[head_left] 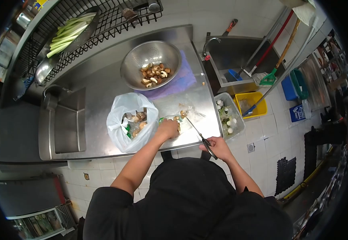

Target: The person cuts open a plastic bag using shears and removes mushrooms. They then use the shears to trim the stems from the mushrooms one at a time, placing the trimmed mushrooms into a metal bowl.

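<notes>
Two hands are in use at one steel counter (pixel 98 120), centre of the frame. The right hand (pixel 219 148), right of centre, is closed around the handle of one knife (pixel 206 145); the blade points to the upper left. The left hand (pixel 168 129), at centre, has its fingers curled and drawn together over the counter; it cannot be told whether they pinch a piece. At least two mushroom pieces (pixel 183 113) lie on the counter just above it, beside one clear plastic wrapper (pixel 197 113).

One perforated steel colander (pixel 140 56), upper centre, contains more than ten cut mushrooms (pixel 156 73); overlap prevents an exact count. One purple sheet (pixel 187 76) lies partly beneath it. One white plastic bag (pixel 120 105), left of the left hand, stands open with brown contents, uncountable. Right of the counter are one translucent bin (pixel 240 130) and one yellow tub (pixel 262 100).
</notes>
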Available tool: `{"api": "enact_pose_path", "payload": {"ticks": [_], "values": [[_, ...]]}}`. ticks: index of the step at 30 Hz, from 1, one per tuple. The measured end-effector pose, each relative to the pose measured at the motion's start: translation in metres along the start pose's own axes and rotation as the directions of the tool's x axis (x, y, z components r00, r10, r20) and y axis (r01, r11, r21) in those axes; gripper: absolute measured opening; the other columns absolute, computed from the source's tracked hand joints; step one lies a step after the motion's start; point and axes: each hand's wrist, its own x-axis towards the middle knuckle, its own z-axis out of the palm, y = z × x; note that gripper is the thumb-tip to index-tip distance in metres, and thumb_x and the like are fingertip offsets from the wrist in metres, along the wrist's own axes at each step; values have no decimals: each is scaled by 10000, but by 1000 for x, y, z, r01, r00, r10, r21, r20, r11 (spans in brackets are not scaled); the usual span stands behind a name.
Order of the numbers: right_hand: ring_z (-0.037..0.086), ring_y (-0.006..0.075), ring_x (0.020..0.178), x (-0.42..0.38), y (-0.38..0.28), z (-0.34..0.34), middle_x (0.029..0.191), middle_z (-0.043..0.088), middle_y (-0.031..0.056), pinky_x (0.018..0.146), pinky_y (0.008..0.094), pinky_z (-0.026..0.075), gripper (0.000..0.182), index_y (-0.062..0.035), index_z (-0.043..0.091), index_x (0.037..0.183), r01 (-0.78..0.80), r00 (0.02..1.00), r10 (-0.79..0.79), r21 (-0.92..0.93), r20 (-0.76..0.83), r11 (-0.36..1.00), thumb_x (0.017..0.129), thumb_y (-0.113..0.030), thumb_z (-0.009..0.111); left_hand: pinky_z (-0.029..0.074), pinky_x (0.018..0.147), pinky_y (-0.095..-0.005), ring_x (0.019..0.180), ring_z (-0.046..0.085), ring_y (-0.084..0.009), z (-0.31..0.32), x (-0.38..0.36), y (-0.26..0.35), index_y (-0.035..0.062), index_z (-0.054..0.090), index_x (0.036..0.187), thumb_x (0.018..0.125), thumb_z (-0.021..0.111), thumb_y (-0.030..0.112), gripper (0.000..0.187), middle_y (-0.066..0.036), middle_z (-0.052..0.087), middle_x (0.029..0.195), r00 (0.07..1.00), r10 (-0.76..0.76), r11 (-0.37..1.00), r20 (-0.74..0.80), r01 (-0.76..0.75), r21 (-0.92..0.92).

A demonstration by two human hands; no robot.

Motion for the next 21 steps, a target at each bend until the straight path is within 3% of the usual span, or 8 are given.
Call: {"api": "enact_pose_path", "payload": {"ticks": [2,9,11,14,15,17,20,21], "values": [[432,39,552,-1,2,1,600,517,-54,489,248,334,542,44,703,969,-24,1000,24,-21,6,999,709,-388,904,545,893,-454,1069,632,-419,5,-14,9,10,708,1035,817,628,104,251,-222,709,1069,999,-35,999,-30,36,29],[570,101,630,0,2,9,690,642,36,593,280,473,612,47,686,986,-32,999,29,-91,-31,995,684,-436,910,536,874,-481,980,645,-422,36,-24,22,-61,649,1055,826,600,69,268,-249,635,1073,951,-63,998,-301,66,-1],[589,116,651,1,5,9,713,657,51,616,289,488,613,44,682,993,-36,999,33,-108,-32,993,686,-436,908,534,852,-471,994,613,-431,40,-22,16,-41,628,1040,840,605,88,239,-246,595,1101,880,-79,982,-469,-12,-188],[606,145,679,1,5,6,745,664,65,640,307,499,616,38,675,1012,-8,999,2,-130,-41,992,690,-433,906,527,844,-484,948,603,-443,33,-22,5,-32,627,1031,846,599,99,228,-246,608,1056,833,-142,901,-534,-114,-418],[571,98,648,1,5,5,727,646,26,597,269,466,588,47,655,1055,24,999,-31,-160,-38,987,718,-368,900,527,844,-484,948,603,-443,33,-23,1,-32,627,1031,846,599,99,228,-246,608,1056,834,-142,900,-534,-115,-419],[535,51,618,1,4,3,709,628,-13,553,231,432,566,57,635,1099,57,997,-65,-193,-35,979,746,-302,894,522,879,-474,1019,592,-442,33,-23,-4,-24,610,1054,860,605,118,241,-246,621,1049,935,60,990,-349,-100,-98],[549,64,623,5,6,3,714,633,4,555,239,436,568,54,638,1076,89,992,-106,-212,-71,973,736,-318,899,511,913,-469,1110,564,-446,55,-21,-3,-16,593,1091,882,600,135,258,-251,632,1067,939,37,999,-343,-25,40],[591,118,654,7,6,3,731,652,54,603,282,474,615,55,654,1054,18,997,-34,-209,-71,978,716,-400,892,511,913,-469,1110,564,-446,52,-24,0,-16,593,1091,882,600,135,258,-251,632,1067,938,37,999,-343,-24,41]]}}
